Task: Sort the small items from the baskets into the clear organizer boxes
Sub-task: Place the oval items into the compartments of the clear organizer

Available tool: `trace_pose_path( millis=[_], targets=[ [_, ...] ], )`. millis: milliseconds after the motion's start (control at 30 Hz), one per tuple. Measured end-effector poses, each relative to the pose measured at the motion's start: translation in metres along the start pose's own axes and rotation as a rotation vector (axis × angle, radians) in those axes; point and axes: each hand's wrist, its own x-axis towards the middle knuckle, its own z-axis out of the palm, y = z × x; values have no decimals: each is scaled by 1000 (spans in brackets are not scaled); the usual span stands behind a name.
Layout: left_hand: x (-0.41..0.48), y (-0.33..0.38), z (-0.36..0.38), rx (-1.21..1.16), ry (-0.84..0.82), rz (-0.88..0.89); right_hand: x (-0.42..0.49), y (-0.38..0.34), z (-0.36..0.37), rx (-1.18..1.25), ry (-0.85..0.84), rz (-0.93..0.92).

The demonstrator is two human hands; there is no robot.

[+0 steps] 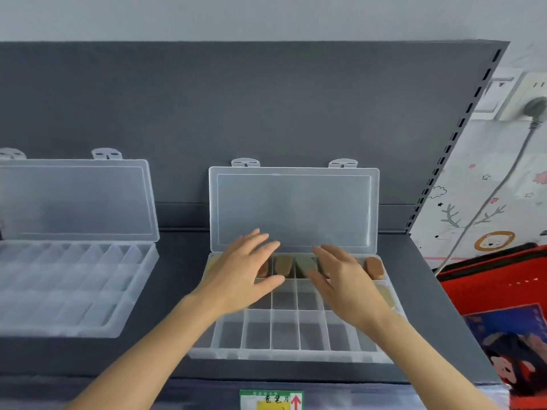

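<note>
Left hand [245,270] and right hand [346,279] hover spread, empty, over our organizer box [284,355]. We'd press the brown blocks [374,267] down gently.

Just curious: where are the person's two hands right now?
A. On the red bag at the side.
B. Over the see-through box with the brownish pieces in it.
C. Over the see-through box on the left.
B: the left hand and right hand, fingers spread, are both over the clear box whose far row holds brownish pieces.
</note>
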Motion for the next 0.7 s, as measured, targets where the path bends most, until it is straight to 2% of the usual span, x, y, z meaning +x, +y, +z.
trace_pose_path(
  millis=[267, 700],
  targets=[
    [-75, -63, -37, -2, 121, -130, 18, -90, 31, -32, -110, -151],
    [-242, -212, -103, -15, 237, -267, 11, -307, 114, -7, -186, -284]
  ],
)
